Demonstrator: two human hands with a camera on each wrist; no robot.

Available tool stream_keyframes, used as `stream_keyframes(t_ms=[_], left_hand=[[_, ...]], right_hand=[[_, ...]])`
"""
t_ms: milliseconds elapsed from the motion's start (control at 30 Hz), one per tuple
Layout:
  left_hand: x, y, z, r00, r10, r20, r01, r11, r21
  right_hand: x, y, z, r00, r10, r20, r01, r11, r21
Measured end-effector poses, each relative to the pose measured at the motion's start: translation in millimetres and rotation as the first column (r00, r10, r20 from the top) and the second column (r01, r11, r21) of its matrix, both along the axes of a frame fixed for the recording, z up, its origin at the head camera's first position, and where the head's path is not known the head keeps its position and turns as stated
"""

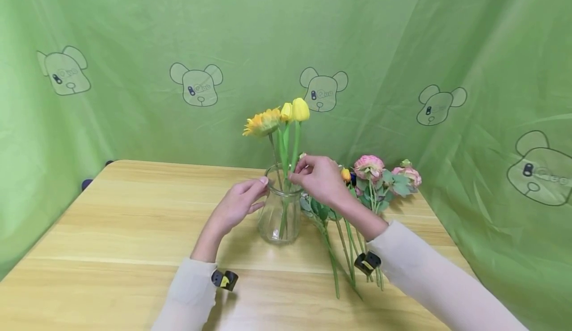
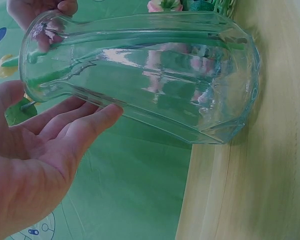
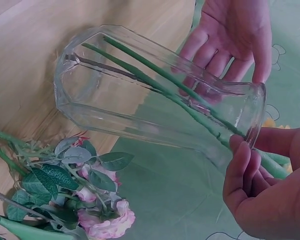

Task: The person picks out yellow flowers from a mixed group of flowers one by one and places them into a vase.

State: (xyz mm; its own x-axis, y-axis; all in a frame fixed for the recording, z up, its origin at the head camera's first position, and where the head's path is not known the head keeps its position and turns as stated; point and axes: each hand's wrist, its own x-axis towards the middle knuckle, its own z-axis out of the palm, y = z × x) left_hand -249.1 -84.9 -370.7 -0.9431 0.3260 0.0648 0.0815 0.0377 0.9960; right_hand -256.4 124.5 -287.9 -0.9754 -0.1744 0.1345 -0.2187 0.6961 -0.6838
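A clear glass vase (image 1: 270, 219) stands upright on the table. In it are two yellow tulips (image 1: 301, 109) and a yellow-orange daisy-like flower (image 1: 262, 123). At the vase mouth my right hand (image 1: 321, 178) pinches a green tulip stem (image 3: 270, 165) between thumb and fingers. My left hand (image 1: 237, 204) is at the left of the vase neck, its thumb by the rim and its fingers fairly straight against the glass, as the left wrist view shows. Through the glass, two green stems (image 3: 140, 75) and a thin brown stem (image 3: 107, 68) reach toward the vase bottom.
Right of the vase, pink flowers (image 1: 369, 166) with leaves and long green stems (image 1: 334, 271) lie on the wooden table (image 1: 134, 222). A small orange bud (image 1: 345, 174) shows among them. Green cloth (image 1: 250, 33) with bear-head prints hangs behind and at the sides.
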Motion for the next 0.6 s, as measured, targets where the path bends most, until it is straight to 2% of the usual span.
stream_keyframes(t_ms=[600], left_hand=[[-0.2, 0.3, -0.8, 1.000, 0.001, 0.003, -0.001, 1.000, 0.005]], right_hand=[[0.8, -0.7, -4.4, 0.999, 0.008, -0.037, -0.007, 0.999, 0.034]])
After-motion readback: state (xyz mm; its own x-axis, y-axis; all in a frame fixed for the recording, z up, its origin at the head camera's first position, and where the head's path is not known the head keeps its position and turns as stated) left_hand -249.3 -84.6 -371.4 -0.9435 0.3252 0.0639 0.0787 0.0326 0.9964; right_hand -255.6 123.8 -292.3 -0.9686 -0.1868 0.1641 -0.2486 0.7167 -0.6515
